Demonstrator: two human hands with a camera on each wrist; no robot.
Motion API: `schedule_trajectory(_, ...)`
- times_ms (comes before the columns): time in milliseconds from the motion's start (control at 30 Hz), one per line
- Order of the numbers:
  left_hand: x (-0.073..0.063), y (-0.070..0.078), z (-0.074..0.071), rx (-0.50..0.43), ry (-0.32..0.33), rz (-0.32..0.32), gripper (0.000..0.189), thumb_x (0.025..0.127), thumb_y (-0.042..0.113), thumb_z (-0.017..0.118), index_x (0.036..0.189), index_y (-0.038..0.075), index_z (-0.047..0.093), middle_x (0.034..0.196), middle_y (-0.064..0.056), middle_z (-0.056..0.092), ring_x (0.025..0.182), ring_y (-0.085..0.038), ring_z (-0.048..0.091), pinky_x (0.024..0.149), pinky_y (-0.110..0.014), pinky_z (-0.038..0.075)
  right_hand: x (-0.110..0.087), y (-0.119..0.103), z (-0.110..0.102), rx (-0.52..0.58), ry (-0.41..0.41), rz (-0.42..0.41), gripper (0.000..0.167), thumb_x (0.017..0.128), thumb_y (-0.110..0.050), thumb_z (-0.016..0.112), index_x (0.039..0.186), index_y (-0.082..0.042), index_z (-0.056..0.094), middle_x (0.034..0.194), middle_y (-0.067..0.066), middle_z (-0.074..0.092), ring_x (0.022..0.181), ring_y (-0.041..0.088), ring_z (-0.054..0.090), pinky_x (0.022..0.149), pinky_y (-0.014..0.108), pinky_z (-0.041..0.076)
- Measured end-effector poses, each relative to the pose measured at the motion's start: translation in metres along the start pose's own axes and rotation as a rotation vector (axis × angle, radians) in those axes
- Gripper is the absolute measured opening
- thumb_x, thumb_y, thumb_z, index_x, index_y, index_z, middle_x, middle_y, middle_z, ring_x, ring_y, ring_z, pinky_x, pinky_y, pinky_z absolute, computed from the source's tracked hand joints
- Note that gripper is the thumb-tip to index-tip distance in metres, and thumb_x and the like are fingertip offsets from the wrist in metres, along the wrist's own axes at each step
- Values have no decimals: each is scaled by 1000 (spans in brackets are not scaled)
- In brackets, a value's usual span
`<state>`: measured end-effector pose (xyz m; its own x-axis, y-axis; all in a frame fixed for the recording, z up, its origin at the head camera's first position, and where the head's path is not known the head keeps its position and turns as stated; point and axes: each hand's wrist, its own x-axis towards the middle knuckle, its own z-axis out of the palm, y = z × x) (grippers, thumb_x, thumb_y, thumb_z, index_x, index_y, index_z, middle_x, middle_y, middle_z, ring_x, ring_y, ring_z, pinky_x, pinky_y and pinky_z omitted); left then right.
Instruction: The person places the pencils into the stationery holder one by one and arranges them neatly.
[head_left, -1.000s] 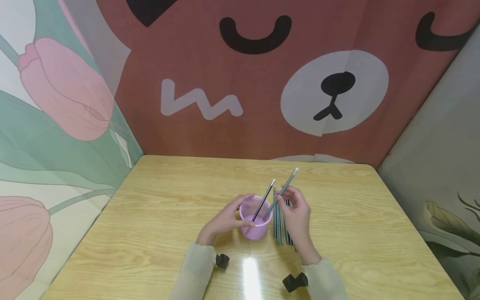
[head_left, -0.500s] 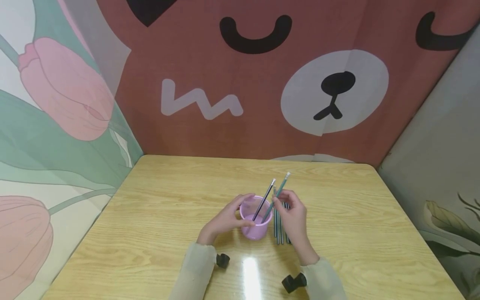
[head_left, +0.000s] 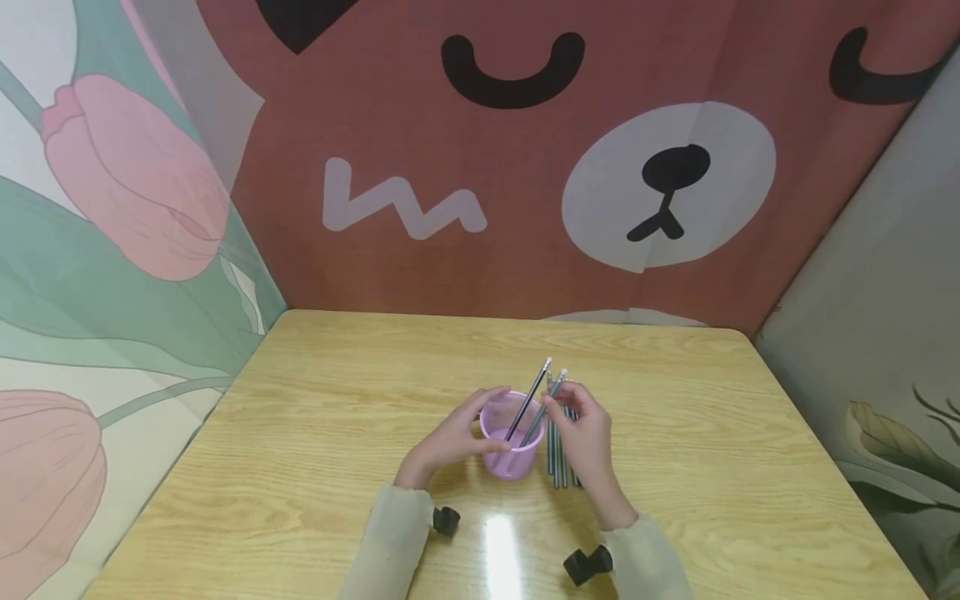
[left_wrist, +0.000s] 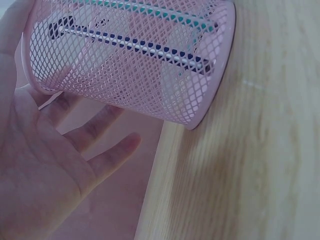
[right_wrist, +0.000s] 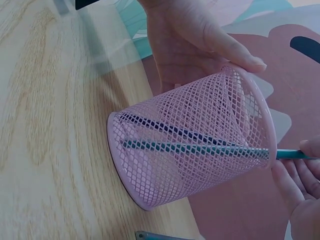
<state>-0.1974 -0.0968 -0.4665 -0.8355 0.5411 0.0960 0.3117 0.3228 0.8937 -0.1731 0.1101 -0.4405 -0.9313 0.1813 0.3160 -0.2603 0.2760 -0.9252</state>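
Note:
A pink mesh pencil cup (head_left: 510,468) stands upright on the table. My left hand (head_left: 447,435) holds it from the left, thumb at the near side of the rim and fingers at the far side. Inside leans a dark pencil (head_left: 529,398) with a white eraser end up. My right hand (head_left: 588,427) pinches a green pencil (right_wrist: 287,154) near its top, above the rim's right side. Through the mesh in the right wrist view, that pencil's lower end is close to the cup's bottom. Several pencils (head_left: 558,471) lie side by side right of the cup, partly hidden under my right hand.
The wooden table (head_left: 300,450) reaches back to a hanging cloth (head_left: 405,275) printed with a bear face. Patterned cloths also close off the left and right sides. Black wrist-worn pieces (head_left: 588,567) sit at both cuffs.
The green pencil has slid down and left into the cup, its eraser end dropping and its tilt growing steeper. My right hand moved slightly left with it; my left hand stayed put.

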Motion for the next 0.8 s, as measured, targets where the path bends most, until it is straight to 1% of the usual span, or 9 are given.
schedule_trajectory(167, 0, 0, 0, 2, -4, 0, 84, 81, 32, 77, 151, 22, 32, 150, -7, 41, 136, -29, 43, 113, -54, 36, 1, 4, -2, -49, -16, 26, 20, 87, -5, 69, 106, 1, 66, 99, 19, 71, 88, 19, 69, 69, 14, 57)
schedule_trajectory(233, -1, 1, 0, 4, -6, 1, 84, 81, 33, 77, 151, 23, 32, 151, -7, 41, 137, -29, 42, 113, -54, 36, 2, 5, -2, -67, -31, 46, 21, 87, -5, 69, 108, 1, 67, 101, 19, 71, 89, 20, 69, 69, 14, 57)
schedule_trajectory(333, -1, 0, -1, 2, -7, 2, 83, 82, 33, 77, 151, 23, 32, 150, -6, 41, 137, -29, 42, 113, -55, 36, 2, 8, -2, -82, -53, 70, 23, 87, -2, 68, 110, 1, 66, 102, 19, 71, 89, 19, 68, 70, 13, 57)
schedule_trajectory(433, -1, -1, 0, -1, -6, 0, 83, 82, 34, 77, 151, 23, 32, 149, -6, 42, 137, -29, 42, 113, -55, 36, 2, 9, -3, -76, -71, 85, 25, 87, -1, 67, 112, 2, 65, 104, 19, 70, 91, 21, 68, 72, 13, 57)
schedule_trajectory(600, 0, -1, 0, -11, -1, -12, 82, 82, 31, 77, 150, 24, 33, 148, -4, 44, 136, -28, 43, 113, -54, 36, 3, 12, -7, -93, -60, 78, 25, 88, -2, 66, 113, 1, 65, 104, 19, 71, 95, 25, 69, 73, 14, 57)
schedule_trajectory(700, 0, -1, 0, -17, -1, -19, 81, 82, 29, 77, 150, 24, 33, 148, -3, 44, 137, -28, 42, 113, -55, 35, 6, 16, -10, -144, -38, 62, 25, 88, -3, 67, 113, 0, 65, 103, 17, 71, 95, 26, 69, 74, 16, 58)
schedule_trajectory(800, 0, -1, 0, -18, -2, -20, 82, 82, 30, 77, 150, 24, 33, 148, -3, 43, 138, -28, 41, 113, -55, 35, 9, 20, -15, -223, -22, 44, 26, 88, -6, 68, 114, -1, 65, 103, 16, 72, 96, 30, 69, 75, 22, 60)
